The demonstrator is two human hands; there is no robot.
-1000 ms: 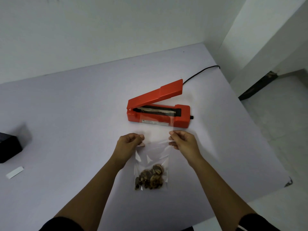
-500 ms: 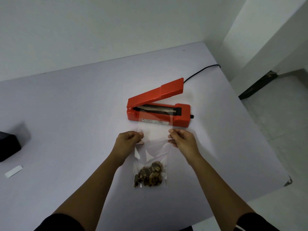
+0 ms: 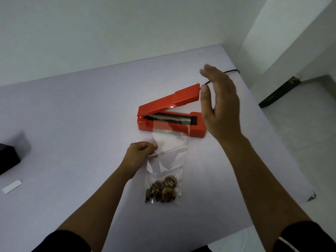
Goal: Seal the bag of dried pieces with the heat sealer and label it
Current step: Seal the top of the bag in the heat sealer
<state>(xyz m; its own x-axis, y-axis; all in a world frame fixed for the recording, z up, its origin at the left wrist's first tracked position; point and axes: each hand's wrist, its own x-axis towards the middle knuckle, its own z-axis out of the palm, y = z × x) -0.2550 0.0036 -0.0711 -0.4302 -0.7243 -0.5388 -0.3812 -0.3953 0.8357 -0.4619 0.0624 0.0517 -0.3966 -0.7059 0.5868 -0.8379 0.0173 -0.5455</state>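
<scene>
Currently my left hand pinches the bag, mouth across the open-lidded heat sealer at centre frame, right hand open beside it; sealing and labelling pending.

Pale table: sealer, bag, label, black box

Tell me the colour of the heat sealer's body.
Orange-red heat sealer, with a black sealing strip; it shows in the head view.

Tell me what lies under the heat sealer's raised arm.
The clear bag lays its open top across the black sealing strip. Near the hinge, the arm covers the strip.
</scene>
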